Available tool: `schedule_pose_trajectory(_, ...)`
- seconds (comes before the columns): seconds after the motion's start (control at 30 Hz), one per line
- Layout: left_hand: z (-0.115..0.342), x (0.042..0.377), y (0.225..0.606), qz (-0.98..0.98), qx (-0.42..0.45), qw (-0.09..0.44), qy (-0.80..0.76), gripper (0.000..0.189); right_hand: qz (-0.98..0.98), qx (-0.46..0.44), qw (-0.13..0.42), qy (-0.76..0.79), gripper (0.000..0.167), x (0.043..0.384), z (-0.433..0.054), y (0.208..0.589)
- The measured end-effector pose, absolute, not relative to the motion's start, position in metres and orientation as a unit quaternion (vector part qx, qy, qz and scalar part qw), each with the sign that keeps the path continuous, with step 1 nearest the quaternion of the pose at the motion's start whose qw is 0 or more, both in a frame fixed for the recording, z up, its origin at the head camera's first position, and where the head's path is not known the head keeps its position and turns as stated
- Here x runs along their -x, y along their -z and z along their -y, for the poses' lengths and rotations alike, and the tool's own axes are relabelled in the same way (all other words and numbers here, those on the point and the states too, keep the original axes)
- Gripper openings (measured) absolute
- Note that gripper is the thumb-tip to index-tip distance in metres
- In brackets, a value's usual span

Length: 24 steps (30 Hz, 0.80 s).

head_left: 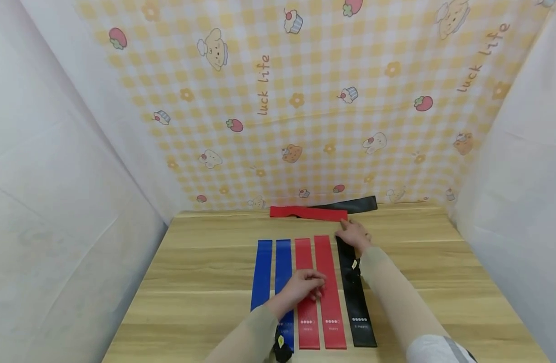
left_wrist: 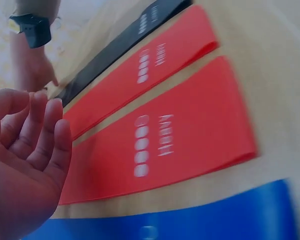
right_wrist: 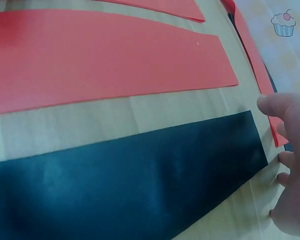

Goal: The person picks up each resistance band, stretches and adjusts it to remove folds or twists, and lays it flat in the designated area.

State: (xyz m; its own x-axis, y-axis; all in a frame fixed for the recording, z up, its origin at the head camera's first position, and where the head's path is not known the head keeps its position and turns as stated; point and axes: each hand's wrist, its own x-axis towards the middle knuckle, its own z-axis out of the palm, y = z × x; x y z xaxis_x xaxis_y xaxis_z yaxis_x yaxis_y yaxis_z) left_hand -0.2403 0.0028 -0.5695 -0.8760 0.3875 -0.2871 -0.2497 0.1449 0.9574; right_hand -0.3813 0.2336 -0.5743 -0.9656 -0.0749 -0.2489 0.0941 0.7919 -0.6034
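Flat resistance bands lie side by side: two blue, two red marked "Heavy", and a black band [head_left: 362, 312] marked "X-Heavy". My left hand [head_left: 302, 287] is over the two red bands, its fingers loosely bent with nothing in them. In the left wrist view, the nearer red band [left_wrist: 190, 125] shows beside that hand. My right hand [head_left: 354, 234] reaches past the black band's far end. Its fingertips are right at the right end of another red band [head_left: 323, 214] at the back. In the right wrist view, the fingers [right_wrist: 275, 105] overlap that band, spread apart.
Behind the back red band lies a second black band [head_left: 362, 204], partly covered by it. A checked cloth [head_left: 323, 126] hangs at the wooden table's [head_left: 169, 292] rear edge. White sheets [head_left: 55, 151] hang on both sides. The blue bands [head_left: 262, 272] lie leftmost in the row.
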Motion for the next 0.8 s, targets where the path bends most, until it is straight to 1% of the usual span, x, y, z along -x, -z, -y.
schedule_pose_trajectory(0.13, -0.002, 0.259, 0.563, -0.715, -0.034, 0.222, -0.662, 0.024, -0.937, -0.011, 0.148, 0.318, 0.073, 0.384, -0.232, 0.574)
schedule_pose_trajectory(0.33, 0.004, 0.288, 0.553, -0.735, -0.007, 0.181, -0.654, 0.026, -0.925, -0.012, 0.152, 0.349, 0.069, 0.385, -0.23, 0.569)
schedule_pose_trajectory(0.5, 0.01, 0.305, 0.548, -0.743, 0.003, 0.161, -0.65, 0.031, -0.877, -0.005, 0.144, 0.457, 0.068, 0.386, -0.224, 0.557)
schedule_pose_trajectory(0.63, 0.014, 0.314, 0.547, -0.724, 0.015, 0.163, -0.67, 0.039, -0.805, -0.008, 0.147, 0.575, 0.07, 0.386, -0.21, 0.549)
schedule_pose_trajectory(0.73, 0.018, 0.317, 0.546, -0.706, 0.019, 0.164, -0.688, 0.047, -0.784, 0.013, 0.161, 0.599, 0.067, 0.381, -0.198, 0.54)
schedule_pose_trajectory(0.8, 0.021, 0.317, 0.541, -0.698, 0.021, 0.169, -0.695, 0.05, -0.786, 0.03, 0.17, 0.594, 0.064, 0.371, -0.188, 0.528)
